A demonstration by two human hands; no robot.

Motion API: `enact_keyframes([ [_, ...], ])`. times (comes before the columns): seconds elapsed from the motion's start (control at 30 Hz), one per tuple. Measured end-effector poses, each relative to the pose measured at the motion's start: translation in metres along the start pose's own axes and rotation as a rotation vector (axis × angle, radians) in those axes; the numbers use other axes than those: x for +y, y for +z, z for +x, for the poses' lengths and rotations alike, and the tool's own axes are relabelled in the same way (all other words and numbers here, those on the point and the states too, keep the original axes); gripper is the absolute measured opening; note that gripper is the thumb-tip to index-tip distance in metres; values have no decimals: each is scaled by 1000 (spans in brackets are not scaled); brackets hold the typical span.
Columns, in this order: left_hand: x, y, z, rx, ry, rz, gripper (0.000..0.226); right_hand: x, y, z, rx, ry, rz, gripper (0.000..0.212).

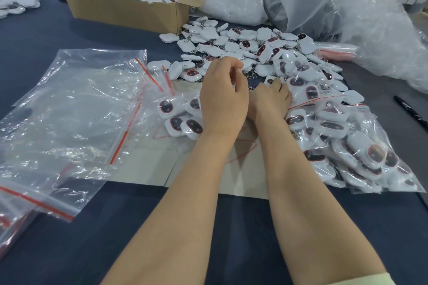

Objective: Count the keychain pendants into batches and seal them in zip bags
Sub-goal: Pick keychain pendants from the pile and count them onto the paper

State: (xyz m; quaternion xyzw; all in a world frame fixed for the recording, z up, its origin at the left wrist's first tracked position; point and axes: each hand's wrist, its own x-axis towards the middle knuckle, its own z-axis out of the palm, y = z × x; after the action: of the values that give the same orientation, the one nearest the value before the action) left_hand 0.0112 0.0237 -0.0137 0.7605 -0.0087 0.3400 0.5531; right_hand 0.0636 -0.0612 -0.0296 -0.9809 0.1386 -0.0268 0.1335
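Note:
A loose pile of white keychain pendants (243, 46) with dark red-rimmed faces lies on the dark table ahead of me. My left hand (222, 97) is at the pile's near edge, thumb and forefinger pinched on a pendant's metal chain. My right hand (271, 99) is beside it, touching it, with fingers curled over a pendant (269, 81) at the pile's edge. A few counted pendants (178, 118) lie left of my left hand. Empty zip bags (81, 111) with red seals are spread on the left. Filled zip bags (347, 146) are stacked on the right.
A cardboard box (120, 9) of pendants with a red sign stands at the back left. Large crumpled plastic bags (335, 2) fill the back right. A black marker (410, 111) lies at the right edge. A cardboard sheet (208, 176) and a red rubber band (245, 152) are under my forearms.

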Motion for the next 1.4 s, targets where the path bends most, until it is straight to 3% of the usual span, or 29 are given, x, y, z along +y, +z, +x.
enact_keyframes([
  [0.17, 0, 0, 0, -5, -3, 4, 13, 0, -2, 1, 82, 8, 95, 55],
  [0.3, 1, 0, -1, -10, -2, 5, 13, 1, -4, 1, 2, -12, 86, 44],
  [0.47, 1, -1, -1, -10, -1, 5, 12, -1, -5, -3, -18, 11, 50, 49],
  [0.77, 2, -1, -1, -6, -4, -1, 12, 1, -5, -3, 213, 19, 331, 48],
  [0.9, 3, -1, -2, -12, -6, -4, 12, 0, -11, -4, 345, 12, 662, 39],
  [1.13, 2, -1, -1, -13, -9, -2, 12, -4, -20, -5, 316, -23, 1114, 34],
  [1.2, 2, -1, -1, -14, -7, -4, 12, -5, -24, -2, 256, 37, 1265, 39],
  [1.3, 2, -1, -2, -15, -5, -4, 12, -6, -31, -5, 117, 61, 1525, 5],
  [1.33, 2, -1, -2, -15, -5, -2, 12, -6, -32, -6, 108, 85, 1623, 20],
  [1.4, 2, -1, -2, -14, -4, 1, 11, -7, -36, -9, 31, 162, 1927, 22],
])
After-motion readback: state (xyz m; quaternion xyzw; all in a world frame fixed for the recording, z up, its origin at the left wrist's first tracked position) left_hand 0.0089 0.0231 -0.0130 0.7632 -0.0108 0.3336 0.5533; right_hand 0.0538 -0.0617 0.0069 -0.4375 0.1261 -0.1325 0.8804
